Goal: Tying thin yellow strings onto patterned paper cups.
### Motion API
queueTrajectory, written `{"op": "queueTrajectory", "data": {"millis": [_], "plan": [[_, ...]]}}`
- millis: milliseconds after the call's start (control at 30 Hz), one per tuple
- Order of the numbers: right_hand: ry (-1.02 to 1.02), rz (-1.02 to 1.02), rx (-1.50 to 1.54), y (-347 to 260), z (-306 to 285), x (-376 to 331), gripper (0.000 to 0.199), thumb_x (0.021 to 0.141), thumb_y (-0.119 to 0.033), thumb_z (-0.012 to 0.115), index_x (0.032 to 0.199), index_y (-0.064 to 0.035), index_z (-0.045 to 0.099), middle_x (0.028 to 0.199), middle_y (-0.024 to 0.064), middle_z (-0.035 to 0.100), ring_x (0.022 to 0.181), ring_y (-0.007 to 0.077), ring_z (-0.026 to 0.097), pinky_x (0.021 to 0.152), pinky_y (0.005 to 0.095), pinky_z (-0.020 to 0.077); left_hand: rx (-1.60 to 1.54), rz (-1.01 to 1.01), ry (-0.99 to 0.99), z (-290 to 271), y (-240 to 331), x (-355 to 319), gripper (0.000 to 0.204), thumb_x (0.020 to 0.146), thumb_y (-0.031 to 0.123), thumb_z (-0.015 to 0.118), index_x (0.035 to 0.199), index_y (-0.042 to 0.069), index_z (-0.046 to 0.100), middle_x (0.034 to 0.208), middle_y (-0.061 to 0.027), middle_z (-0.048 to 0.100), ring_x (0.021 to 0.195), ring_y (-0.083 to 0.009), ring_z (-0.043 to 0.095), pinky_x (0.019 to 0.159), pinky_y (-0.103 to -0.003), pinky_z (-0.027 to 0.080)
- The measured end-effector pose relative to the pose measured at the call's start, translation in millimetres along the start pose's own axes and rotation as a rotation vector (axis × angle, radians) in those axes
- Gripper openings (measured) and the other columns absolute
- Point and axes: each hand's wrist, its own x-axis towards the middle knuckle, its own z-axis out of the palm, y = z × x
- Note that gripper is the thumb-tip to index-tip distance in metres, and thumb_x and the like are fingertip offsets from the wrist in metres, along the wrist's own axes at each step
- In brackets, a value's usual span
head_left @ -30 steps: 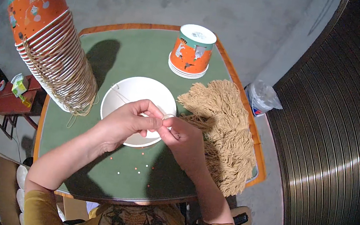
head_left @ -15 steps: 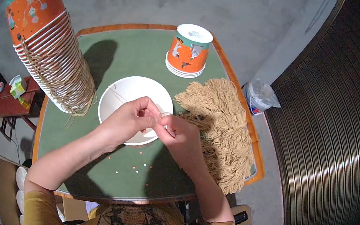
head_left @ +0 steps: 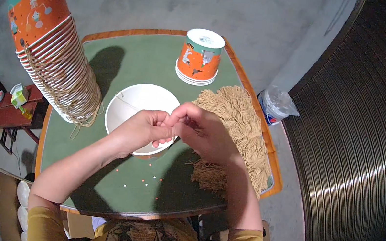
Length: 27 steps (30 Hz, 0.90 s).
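A white-lined paper bucket (head_left: 116, 114) stands mouth up in the middle of the green-topped table. A thin light cord (head_left: 128, 104) crosses its inside, one end at the left wall, the other running toward my left hand (head_left: 142, 130). That hand is closed in a pinch over the bucket's near right side, on the cord. Right beside it, thumb and bent forefinger of my right hand (head_left: 203, 132) come together at the left fingertips; what they grip is hidden. Under and beyond the right forearm lies a thick bundle of tan cords (head_left: 239, 122).
A tall leaning stack of orange buckets with cord loops (head_left: 64, 68) rises at the left. Several upside-down buckets (head_left: 200, 60) are nested at the back. Small white and orange bits (head_left: 146, 184) dot the table (head_left: 137, 63). A ribbed metal shutter (head_left: 352, 143) stands right.
My right hand has risen slightly, its forefinger now bent higher above the left fingertips, and its forearm has swung right over the tan bundle. My left hand stays nearly in place.
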Motion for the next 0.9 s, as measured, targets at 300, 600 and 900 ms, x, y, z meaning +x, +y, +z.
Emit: {"op": "queueTrajectory", "data": {"millis": [300,600,900], "plan": [[0.194,0.016,-0.234,19.1,3.1,10.6,0.010,0.088,-0.006,0.048,0.096,-0.0046,0.054,0.077,0.0073,0.059,0.071,0.0180,0.060,0.064,0.0321,0.0484,0.046,0.015,-0.140,-3.7,2.8,-2.9,0.020,0.093,0.021,0.060,0.095,0.001,0.063,0.083,0.0012,0.058,0.073,-0.0064,0.048,0.067,-0.022,0.042],[0.338,-0.170,-0.424,28.9,23.4,-27.9,0.019,0.076,-0.005,0.065,0.094,-0.0054,0.057,0.084,0.0102,0.059,0.076,0.0259,0.060,0.066,0.0359,0.0492,-0.116,-0.088,-0.040,-10.4,-0.5,0.7,0.014,0.090,0.013,0.060,0.095,0.001,0.063,0.082,0.0005,0.059,0.071,-0.0056,0.050,0.063,-0.020,0.042],[0.518,-0.289,-0.794,36.2,40.0,-33.1,0.019,0.072,-0.005,0.071,0.087,-0.0070,0.059,0.079,0.0081,0.058,0.072,0.0264,0.059,0.062,0.0344,0.0485,-0.111,-0.077,-0.044,-6.3,1.9,3.4,0.012,0.089,0.013,0.060,0.093,0.002,0.062,0.080,0.0005,0.059,0.069,-0.0053,0.050,0.062,-0.019,0.042]]}}
